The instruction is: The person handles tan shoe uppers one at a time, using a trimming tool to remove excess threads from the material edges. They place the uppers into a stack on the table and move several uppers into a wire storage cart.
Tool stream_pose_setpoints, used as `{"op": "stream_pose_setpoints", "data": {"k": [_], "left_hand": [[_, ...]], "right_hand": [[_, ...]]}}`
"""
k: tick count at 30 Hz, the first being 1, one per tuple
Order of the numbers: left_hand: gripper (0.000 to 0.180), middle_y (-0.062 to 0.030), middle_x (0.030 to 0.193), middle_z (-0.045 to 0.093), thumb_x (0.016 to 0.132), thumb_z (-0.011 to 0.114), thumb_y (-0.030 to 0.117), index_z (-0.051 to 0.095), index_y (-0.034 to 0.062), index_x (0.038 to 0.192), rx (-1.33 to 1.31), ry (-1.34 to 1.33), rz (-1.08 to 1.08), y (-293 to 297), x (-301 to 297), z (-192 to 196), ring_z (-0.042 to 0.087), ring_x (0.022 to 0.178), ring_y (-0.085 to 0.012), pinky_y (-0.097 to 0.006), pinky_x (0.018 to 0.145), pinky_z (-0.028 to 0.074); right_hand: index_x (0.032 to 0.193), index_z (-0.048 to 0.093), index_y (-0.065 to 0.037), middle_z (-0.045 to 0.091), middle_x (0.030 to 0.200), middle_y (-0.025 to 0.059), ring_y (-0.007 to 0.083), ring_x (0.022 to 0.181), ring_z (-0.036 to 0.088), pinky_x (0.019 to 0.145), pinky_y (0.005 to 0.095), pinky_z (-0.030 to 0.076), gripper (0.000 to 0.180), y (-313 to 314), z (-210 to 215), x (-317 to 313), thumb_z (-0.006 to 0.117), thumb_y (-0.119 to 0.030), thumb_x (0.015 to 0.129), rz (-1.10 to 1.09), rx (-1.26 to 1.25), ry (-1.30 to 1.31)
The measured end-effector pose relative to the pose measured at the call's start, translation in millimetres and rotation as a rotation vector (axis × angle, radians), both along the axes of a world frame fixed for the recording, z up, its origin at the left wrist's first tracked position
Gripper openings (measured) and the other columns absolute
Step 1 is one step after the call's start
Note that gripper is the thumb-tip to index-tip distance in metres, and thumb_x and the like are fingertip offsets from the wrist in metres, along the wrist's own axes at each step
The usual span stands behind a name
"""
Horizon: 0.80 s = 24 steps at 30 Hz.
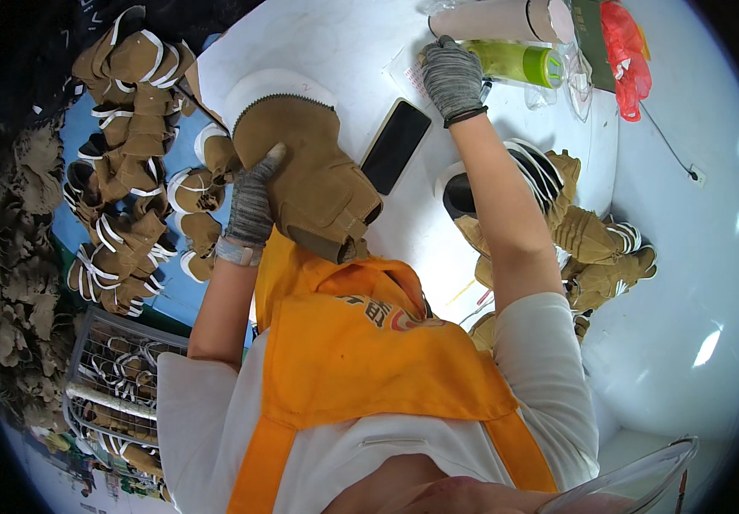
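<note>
My left hand [254, 201], in a grey knit glove, grips a brown shoe upper [305, 163] by its left side, thumb on top. The upper has a dark zigzag edge along its rounded far end and a strap near the end closest to me. A white rounded sheet [275, 83] shows behind that far edge. My right hand [452, 81], also gloved in grey, is reached out over the far part of the table, beside a green bottle [515, 62]. Its fingers are curled closed; whatever they hold is hidden. A black phone [396, 147] lies between the hands.
A pale pink cylinder [502, 20] lies beyond the bottle, with a red plastic bag [626, 60] at the far right. Brown shoe pieces with white edging are piled beside my right arm [592, 236] and on the blue surface at left [134, 163]. A wire basket [117, 377] holds more.
</note>
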<state>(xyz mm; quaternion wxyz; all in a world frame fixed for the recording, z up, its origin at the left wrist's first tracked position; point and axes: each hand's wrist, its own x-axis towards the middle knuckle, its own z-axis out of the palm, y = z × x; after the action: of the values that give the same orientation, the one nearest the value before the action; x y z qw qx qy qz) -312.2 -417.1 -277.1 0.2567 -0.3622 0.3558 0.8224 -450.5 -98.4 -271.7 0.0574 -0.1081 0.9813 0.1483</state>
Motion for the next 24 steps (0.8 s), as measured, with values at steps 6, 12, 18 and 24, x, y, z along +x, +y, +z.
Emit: {"op": "stream_pose_setpoints", "data": {"k": [6,12,18,24], "left_hand": [[0.044,-0.0125,0.112,0.065,0.084,0.073,0.021,0.06,-0.0024,0.119,0.001,0.004,-0.035,-3,1,-3,0.064,0.098,-0.0227,-0.033,0.087,0.053],[0.043,-0.0122,0.112,0.065,0.084,0.072,0.02,0.06,-0.002,0.119,-0.018,-0.022,-0.026,-2,0,5,0.065,0.096,-0.0228,-0.034,0.085,0.054],[0.045,-0.0108,0.115,0.064,0.086,0.071,0.023,0.057,0.0002,0.123,0.009,0.002,-0.034,-3,4,0,0.061,0.102,-0.0209,-0.034,0.09,0.051],[0.046,-0.011,0.115,0.064,0.085,0.071,0.023,0.057,-0.0003,0.123,-0.032,-0.019,-0.054,-3,2,6,0.062,0.1,-0.0217,-0.034,0.09,0.051]], "right_hand": [[0.093,0.067,-0.011,0.062,0.098,0.0104,0.0268,0.091,0.063,0.076,0.0426,0.049,0.019,-1,4,0,0.056,-0.022,0.083,0.124,0.114,-0.051],[0.095,0.067,-0.01,0.063,0.1,0.01,0.0271,0.092,0.063,0.077,0.0432,0.049,0.021,7,-1,2,0.057,-0.026,0.085,0.148,0.127,-0.025],[0.094,0.068,-0.009,0.064,0.096,0.0132,0.0312,0.088,0.063,0.078,0.0437,0.05,0.025,16,-11,8,0.059,-0.031,0.087,-0.075,-0.214,0.105],[0.095,0.07,-0.011,0.064,0.097,0.0124,0.0321,0.089,0.063,0.08,0.0446,0.05,0.028,21,-13,13,0.056,-0.035,0.089,-0.119,-0.284,0.119]]}}
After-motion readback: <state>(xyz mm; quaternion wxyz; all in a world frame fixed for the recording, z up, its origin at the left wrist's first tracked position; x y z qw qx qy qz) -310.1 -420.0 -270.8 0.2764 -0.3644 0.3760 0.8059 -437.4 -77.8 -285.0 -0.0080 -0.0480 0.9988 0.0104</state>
